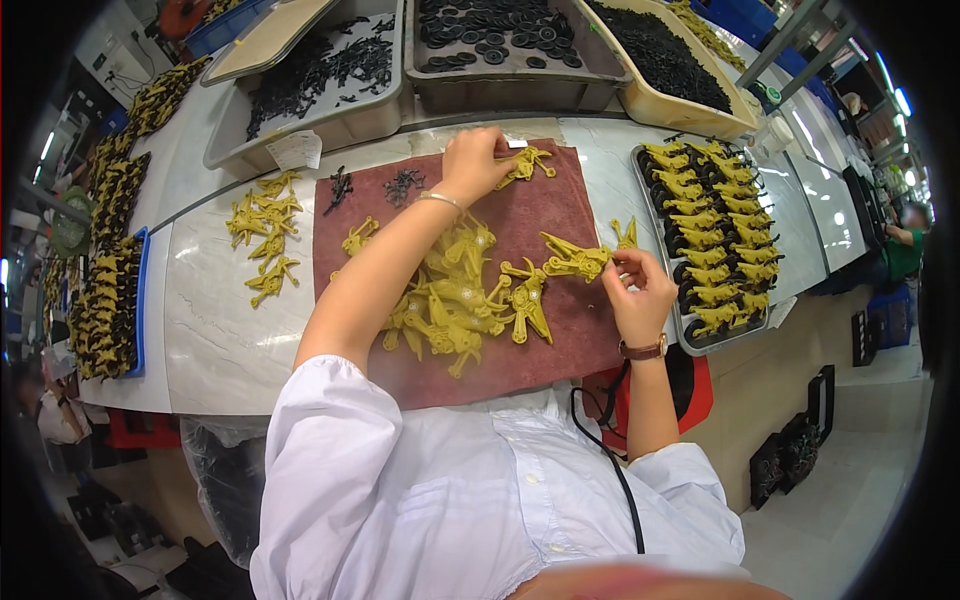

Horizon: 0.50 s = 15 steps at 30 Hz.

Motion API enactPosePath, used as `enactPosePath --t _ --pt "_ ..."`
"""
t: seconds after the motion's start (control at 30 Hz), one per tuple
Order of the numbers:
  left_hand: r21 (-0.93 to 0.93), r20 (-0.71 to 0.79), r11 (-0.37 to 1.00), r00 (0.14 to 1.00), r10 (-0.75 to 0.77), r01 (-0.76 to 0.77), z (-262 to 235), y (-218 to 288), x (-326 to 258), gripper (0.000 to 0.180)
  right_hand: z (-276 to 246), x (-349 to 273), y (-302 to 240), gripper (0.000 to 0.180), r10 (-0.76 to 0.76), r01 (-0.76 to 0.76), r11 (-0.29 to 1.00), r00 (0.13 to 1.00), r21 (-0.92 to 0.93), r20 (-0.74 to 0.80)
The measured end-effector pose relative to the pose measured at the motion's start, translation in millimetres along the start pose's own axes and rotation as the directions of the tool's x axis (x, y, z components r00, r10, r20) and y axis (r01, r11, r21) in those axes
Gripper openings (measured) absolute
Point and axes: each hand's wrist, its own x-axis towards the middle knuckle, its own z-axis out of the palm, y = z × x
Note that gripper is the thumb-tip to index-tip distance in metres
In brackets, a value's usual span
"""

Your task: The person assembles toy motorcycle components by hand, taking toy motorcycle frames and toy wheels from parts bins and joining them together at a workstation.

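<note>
My right hand (640, 292) is closed, its thumb and fingers pinching the end of a yellow plastic part (577, 258) with thin pointed arms. At the far side of the dark red cloth (570, 345), my left hand (474, 163) has its fingers closed at another yellow plastic part (528, 165); its fingertips are partly hidden. A loose pile of similar yellow parts (455, 295) covers the middle of the cloth, below my left forearm. One more yellow part (625, 233) lies just beyond my right hand.
Along the back stand a grey bin of small black pieces (232, 128), a bin of black discs (515, 92) and a cream bin (735, 118). A tray (700, 347) holds rows of yellow-and-black assemblies at right. Yellow parts (265, 230) lie left; small black pieces (404, 187) rest on the cloth.
</note>
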Motion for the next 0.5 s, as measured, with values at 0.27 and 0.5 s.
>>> enactPosePath --t 0.27,0.5 --pt "-0.679 0.46 0.728 0.828 0.322 0.094 -75 102 -61 0.075 13 -2 -18 0.011 0.323 -0.33 0.648 0.935 0.686 0.146" --pt "-0.783 0.384 0.525 0.923 -0.015 0.334 -89 125 -95 0.042 25 -23 -51 0.01 0.209 -0.28 0.724 0.96 0.631 0.187"
